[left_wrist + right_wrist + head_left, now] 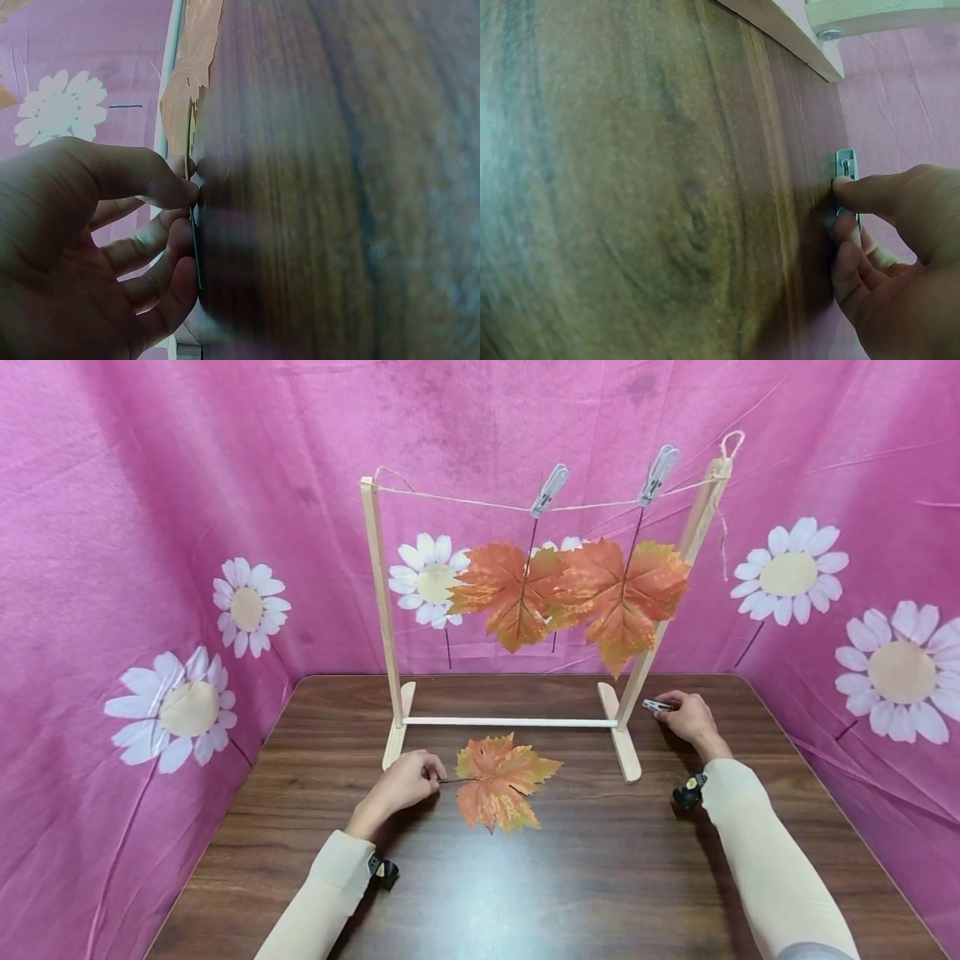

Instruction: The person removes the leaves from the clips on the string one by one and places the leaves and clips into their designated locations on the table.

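Pink cloth [150,460] printed with white daisies [190,710] hangs behind and along both sides of a dark wood-grain table [570,893]; with the low maple leaf [498,783] as the centre of the clock in the head view, a wooden rack [382,610] stands at twelve, its posts joined by a white crossbar [510,722] near the bottom and a slack string [450,498] near the top; on that string two grey pegs, the left peg [550,491] and the right peg [658,475], hold up a smaller-looking leaf [517,597] at twelve and a larger-looking leaf [618,597] at about one.

At nine, the person's left hand [408,779] pinches the low maple leaf's stem [457,780] between thumb and fingers; the blade lies nearly flat, whether touching the table one cannot tell; between two and three, just beside the rack's right foot [630,760], the right hand [686,718] pinches a third peg [657,705] between thumb and fingertips, its end pointing toward ten.
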The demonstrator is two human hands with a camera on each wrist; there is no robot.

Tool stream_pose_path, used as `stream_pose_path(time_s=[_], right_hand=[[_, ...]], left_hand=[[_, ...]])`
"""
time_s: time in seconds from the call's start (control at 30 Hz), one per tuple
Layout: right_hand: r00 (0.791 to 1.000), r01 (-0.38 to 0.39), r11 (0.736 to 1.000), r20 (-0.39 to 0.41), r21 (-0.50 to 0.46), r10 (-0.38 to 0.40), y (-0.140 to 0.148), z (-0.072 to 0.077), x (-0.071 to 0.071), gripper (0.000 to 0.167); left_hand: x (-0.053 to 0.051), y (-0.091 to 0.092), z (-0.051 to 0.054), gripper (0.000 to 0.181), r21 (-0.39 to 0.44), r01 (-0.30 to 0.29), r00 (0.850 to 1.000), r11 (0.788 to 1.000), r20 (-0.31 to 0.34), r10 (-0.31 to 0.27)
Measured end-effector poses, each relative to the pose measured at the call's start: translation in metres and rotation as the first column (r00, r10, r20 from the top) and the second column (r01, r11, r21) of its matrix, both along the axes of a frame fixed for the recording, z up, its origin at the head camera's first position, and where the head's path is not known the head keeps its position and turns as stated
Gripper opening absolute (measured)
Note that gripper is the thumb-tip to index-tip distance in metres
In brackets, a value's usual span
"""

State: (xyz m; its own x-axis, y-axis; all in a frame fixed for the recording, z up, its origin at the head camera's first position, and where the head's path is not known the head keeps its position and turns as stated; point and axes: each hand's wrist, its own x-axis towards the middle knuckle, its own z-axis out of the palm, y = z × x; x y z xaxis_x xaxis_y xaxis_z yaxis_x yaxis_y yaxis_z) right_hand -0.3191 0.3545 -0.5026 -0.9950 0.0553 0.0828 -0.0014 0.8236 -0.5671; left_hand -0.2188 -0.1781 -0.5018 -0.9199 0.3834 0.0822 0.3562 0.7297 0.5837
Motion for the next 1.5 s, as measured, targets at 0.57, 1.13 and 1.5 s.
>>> stream_pose_path(time_s=[0.57, 1.13, 1.5], right_hand=[[1.000, 0.011, 1.000, -0.013, -0.007, -0.011, -0.001, -0.001, 0.002, 0.033], [0.996, 0.038, 0.992, -0.080, -0.121, -0.048, -0.004, 0.021, 0.009, 0.021], [0.984, 0.038, 0.995, -0.169, -0.093, -0.053, -0.012, 0.056, 0.020, 0.023]], left_hand=[[-0.001, -0.002, -0.002, 0.020, -0.010, -0.013, 1.000, 1.000, -0.015, 0.013], [-0.007, -0.012, 0.030, 0.012, 0.184, -0.084, 0.996, 0.979, 0.023, 0.081], [-0.010, -0.006, 0.055, 0.006, 0.302, -0.128, 0.991, 0.945, 0.002, 0.133]])
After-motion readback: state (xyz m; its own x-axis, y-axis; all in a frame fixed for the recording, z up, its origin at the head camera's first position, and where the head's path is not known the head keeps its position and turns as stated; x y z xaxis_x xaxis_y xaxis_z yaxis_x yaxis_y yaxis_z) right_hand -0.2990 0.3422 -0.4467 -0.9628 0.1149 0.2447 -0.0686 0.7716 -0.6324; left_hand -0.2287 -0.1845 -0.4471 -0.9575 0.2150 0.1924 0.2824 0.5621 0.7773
